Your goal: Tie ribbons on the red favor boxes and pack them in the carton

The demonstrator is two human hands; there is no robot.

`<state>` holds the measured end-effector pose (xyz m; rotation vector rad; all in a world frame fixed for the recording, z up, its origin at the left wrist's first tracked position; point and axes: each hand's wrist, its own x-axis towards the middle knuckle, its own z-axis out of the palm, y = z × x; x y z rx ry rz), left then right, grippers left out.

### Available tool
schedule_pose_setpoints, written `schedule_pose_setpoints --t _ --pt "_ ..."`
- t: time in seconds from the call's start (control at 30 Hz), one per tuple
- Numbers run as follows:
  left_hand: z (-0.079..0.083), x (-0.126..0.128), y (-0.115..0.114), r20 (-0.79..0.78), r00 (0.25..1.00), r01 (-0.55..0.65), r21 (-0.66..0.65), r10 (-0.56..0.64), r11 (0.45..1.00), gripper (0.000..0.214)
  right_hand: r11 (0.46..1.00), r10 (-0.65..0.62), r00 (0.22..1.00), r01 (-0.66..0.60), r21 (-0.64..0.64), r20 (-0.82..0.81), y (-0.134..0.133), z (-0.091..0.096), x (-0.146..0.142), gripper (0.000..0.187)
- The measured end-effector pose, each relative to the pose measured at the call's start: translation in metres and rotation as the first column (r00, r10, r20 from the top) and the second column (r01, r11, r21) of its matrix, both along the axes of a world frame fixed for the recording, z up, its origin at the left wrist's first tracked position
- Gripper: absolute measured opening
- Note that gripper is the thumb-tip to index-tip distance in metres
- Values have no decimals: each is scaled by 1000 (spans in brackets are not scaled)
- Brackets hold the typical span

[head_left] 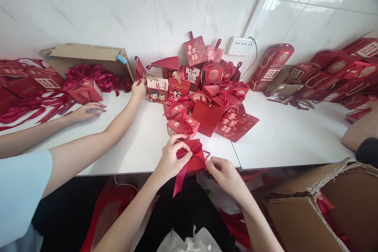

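A small red gift box [197,165] sits at the table's front edge, with a dark red ribbon [180,179] crossing its top and one tail hanging over the edge. My left hand [174,156] pinches the ribbon at the middle of the box, thumb and index finger together. At the box's right side my right hand [226,173] is closed, its thumb and index finger gripping the ribbon's other end beside a thin red cord loop. Just behind stands another ribboned gift box [177,126]. A plain red card [206,116] leans close to it.
Red boxes and tags [193,51] pile up against the tiled wall. At left, a co-worker's hand [139,88] touches the pile; a cardboard box [91,52] holds ribbons. More red boxes [333,63] and another person's arm [358,130] are at right, above a large open carton [301,220].
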<state>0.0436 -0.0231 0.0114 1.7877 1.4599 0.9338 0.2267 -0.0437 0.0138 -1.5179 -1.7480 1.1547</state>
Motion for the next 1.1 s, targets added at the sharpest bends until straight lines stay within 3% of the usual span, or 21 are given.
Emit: schedule_pose_setpoints --t 0.2,0.3,0.37,0.43,0.5,0.6,0.67,0.87,1.1 --pt "2 -1 1 50 999 5 -26 -3 1000 9 994 93 988 -85 -72 127 -15 9 16 40" --pt "2 -5 0 154 988 21 17 -23 1000 8 999 -45 984 44 6 174 5 13 23 43" --pt "1 -9 -2 227 972 -73 74 55 995 18 984 -157 970 138 110 185 24 15 18 49" --pt "1 -11 -5 239 947 -243 97 215 965 23 985 -130 972 103 141 195 40 15 6 51" --pt "2 -12 -8 164 936 -322 38 312 946 19 991 -59 980 34 131 189 50 15 -7 50" --pt "3 -12 -12 53 960 -268 -117 276 956 31 989 -25 994 9 150 106 50 12 -19 44" --pt "2 -10 -13 79 963 -243 -166 259 956 35 986 -39 999 38 160 4 44 8 -20 37" --pt "-9 0 -18 316 894 -264 -203 318 943 35 972 -129 974 162 173 -186 21 -12 -20 33" --pt "-13 8 -24 318 881 -298 -199 349 934 36 939 -211 939 272 210 -272 11 -26 -24 30"
